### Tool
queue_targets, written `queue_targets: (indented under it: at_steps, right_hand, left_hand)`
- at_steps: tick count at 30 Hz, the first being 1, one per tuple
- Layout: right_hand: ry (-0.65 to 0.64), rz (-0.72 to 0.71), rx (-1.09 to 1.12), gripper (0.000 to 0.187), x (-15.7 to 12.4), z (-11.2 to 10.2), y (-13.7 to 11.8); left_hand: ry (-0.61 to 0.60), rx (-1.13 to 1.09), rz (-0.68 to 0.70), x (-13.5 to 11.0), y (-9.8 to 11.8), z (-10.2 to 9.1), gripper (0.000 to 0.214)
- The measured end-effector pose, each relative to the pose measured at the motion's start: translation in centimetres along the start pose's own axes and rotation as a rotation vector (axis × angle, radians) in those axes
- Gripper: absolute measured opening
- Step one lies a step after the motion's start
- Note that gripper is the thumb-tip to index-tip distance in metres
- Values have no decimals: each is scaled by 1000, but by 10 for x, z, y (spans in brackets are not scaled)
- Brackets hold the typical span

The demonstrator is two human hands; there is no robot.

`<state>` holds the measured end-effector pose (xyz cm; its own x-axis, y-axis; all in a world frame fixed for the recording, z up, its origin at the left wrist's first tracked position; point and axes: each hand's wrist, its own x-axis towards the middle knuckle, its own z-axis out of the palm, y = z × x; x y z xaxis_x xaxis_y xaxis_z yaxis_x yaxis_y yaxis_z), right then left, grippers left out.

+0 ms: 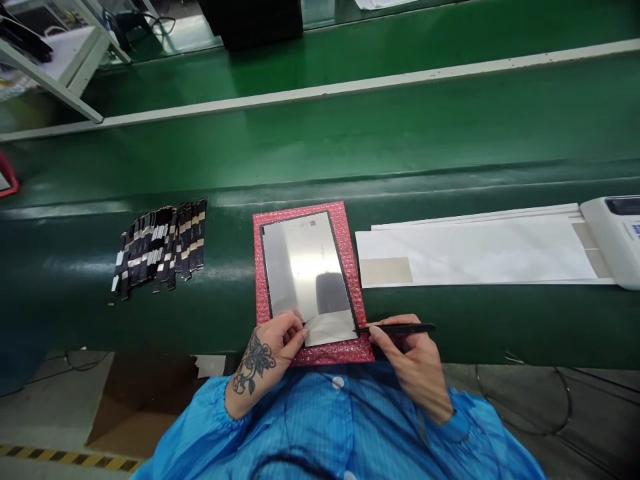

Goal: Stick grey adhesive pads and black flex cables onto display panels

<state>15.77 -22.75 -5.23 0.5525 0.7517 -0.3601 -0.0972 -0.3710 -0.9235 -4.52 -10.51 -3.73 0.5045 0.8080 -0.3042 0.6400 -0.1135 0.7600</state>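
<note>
A silvery display panel (295, 267) with a thin dark border lies flat on a sheet of pink bubble wrap (353, 267). My left hand (275, 347), tattooed at the wrist, rests over the panel's lower left corner. Its thumb and forefinger are pinched together, and what they hold is hidden. Black tweezers (407, 328) are held nearly level in my right hand (415, 360), their tips pointing left at the panel's lower right edge. A paler strip runs along the panel's bottom, between both hands.
Left on the green bench (230, 307) lies a pile of dark flex circuit strips (160, 247). White sheets (480, 250) extend rightward to a white device (617, 250). A pale rail (320, 93) crosses behind; a brown cardboard box (135, 400) stands below the bench.
</note>
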Motion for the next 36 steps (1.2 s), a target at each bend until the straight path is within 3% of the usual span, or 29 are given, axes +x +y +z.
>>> queue_targets:
  at_steps: [10, 36]
  right_hand:
    - [8, 24, -1, 40, 0, 0, 0]
    - [16, 5, 7, 37, -1, 1, -3]
  left_hand:
    - [-47, 13, 23, 0, 13, -8, 22]
    - [-11, 54, 119, 1, 9, -6, 19]
